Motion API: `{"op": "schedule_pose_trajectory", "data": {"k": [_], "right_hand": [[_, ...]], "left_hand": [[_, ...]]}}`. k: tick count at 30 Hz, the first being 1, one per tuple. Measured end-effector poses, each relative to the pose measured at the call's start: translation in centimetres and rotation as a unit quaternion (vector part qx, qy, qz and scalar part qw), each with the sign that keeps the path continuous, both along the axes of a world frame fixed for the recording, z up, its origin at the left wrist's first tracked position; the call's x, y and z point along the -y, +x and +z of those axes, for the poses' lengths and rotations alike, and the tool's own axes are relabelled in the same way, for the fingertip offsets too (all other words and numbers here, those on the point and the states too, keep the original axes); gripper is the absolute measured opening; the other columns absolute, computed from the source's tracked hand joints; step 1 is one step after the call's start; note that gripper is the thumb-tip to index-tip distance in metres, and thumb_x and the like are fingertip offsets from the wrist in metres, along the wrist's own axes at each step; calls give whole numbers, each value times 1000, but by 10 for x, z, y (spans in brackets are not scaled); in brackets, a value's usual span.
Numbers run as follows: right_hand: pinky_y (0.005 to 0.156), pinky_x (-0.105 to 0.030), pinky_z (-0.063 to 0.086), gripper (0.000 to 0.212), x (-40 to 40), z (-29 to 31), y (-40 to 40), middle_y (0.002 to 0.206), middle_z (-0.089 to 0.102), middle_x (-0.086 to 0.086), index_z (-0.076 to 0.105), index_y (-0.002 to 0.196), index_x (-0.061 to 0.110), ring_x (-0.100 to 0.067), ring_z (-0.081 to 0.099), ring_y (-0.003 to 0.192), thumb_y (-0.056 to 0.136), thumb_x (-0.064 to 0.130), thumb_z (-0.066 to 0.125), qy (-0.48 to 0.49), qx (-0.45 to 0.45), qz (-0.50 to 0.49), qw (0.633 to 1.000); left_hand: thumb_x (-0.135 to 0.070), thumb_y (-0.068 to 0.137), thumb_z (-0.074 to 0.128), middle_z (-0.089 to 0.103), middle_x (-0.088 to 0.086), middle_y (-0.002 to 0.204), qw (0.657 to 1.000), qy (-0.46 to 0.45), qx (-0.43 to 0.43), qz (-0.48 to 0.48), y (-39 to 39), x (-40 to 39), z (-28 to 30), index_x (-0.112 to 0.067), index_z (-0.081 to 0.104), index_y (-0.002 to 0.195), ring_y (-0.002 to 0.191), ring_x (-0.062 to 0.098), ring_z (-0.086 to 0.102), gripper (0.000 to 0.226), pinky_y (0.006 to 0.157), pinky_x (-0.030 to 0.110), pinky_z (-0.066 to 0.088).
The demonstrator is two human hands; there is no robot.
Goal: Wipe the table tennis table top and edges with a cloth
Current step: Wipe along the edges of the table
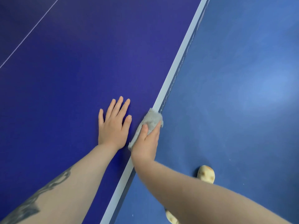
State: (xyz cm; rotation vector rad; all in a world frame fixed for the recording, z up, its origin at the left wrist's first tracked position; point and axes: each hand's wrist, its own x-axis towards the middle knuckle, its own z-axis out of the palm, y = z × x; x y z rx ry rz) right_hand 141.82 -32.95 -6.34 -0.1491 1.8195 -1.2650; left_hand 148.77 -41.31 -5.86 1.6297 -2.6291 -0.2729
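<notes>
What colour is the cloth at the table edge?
Grey; the cloth shows best in the head view, held by the right hand.

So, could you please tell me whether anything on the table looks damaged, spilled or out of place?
Nothing stands out. The right hand holds the grey cloth on the white table edge; the left hand rests flat on the table top.

The left hand (113, 126) lies flat on the dark blue table tennis table top (68, 75), just left of the right hand (146, 143), which presses a grey fluffy cloth (149, 122) over the pale edge stripe (176, 62) (floor (242, 94) beyond, to the right).
</notes>
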Motion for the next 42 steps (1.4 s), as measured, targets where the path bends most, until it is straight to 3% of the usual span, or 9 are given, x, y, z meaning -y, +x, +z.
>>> {"op": "schedule_pose_trajectory", "data": {"k": [4, 11, 17, 23, 30, 32, 38, 40, 42], "right_hand": [[112, -16, 20, 62, -42, 14, 37, 160, 21, 17, 2, 158, 32, -1, 24, 144, 105, 36, 35, 25, 44, 62, 997], [116, -37, 30, 56, 41, 7, -38, 159, 29, 8, 14, 157, 26, -13, 31, 144, 105, 41, 30, 53, -34, -11, 998], [98, -39, 46, 38, 27, 7, -41, 123, 61, 9, 35, 140, 39, -15, 59, 111, 104, 48, 25, 65, 29, -39, 997], [113, -19, 24, 63, 10, 16, -6, 158, 29, 13, 8, 158, 29, -4, 29, 142, 104, 33, 40, 35, -28, 23, 999], [96, -44, 49, 39, 79, -1, -86, 121, 63, 3, 38, 138, 33, -22, 61, 108, 104, 47, 27, 43, -25, -87, 995], [102, -41, 46, 41, 59, 2, -55, 133, 58, 8, 34, 143, 37, -16, 57, 118, 104, 46, 28, 48, -29, -76, 995], [113, -35, 35, 63, 55, 10, -48, 160, 28, 12, 11, 157, 29, -9, 33, 142, 102, 45, 39, 30, -134, -18, 990], [105, -37, 42, 54, 82, 12, -79, 149, 44, 8, 22, 154, 30, -15, 46, 133, 104, 46, 35, 41, -107, -30, 993], [86, -36, 46, 40, 101, 14, -107, 112, 63, 2, 41, 137, 24, -24, 60, 109, 105, 46, 29, 62, -45, -112, 991]], "left_hand": [[-45, 99, 18, 17, -14, 161, 1000, 7, -25, 5, -2, 1, 1, -34, 23, 154, 149, 3, 3, 56, 122, 46, 5], [-46, 100, 15, 14, -15, 161, 1000, 13, 4, 5, -2, 4, 3, -34, 21, 154, 149, 4, 2, 55, 121, 44, 5], [-44, 101, 17, 13, -14, 161, 1000, 15, 23, 4, -2, 4, 1, -34, 18, 154, 149, 5, 2, 53, 121, 48, 10], [-41, 101, 17, 15, -9, 162, 999, 6, 43, 2, -4, 4, 1, -31, 19, 155, 150, 11, 7, 55, 120, 52, 14], [-36, 99, 20, 32, 6, 157, 994, -12, 100, -32, -11, 7, 5, -23, 25, 154, 144, 27, 28, 56, 110, 57, 31], [-37, 99, 21, 36, 7, 155, 994, -7, 88, -58, -16, 22, 7, -25, 28, 152, 142, 28, 31, 55, 110, 55, 32], [-41, 97, 4, 12, -5, 163, 988, 0, 56, -145, -42, 86, 5, -31, 14, 155, 151, 16, 5, 59, 120, 45, 11], [-39, 99, 4, 10, -5, 164, 988, -11, 61, -143, -54, 92, 4, -30, 12, 155, 151, 16, 4, 58, 119, 45, 10], [-37, 100, 7, 7, -4, 164, 988, -11, 68, -137, -68, 92, 3, -30, 9, 156, 151, 16, 1, 56, 120, 46, 9]]}}
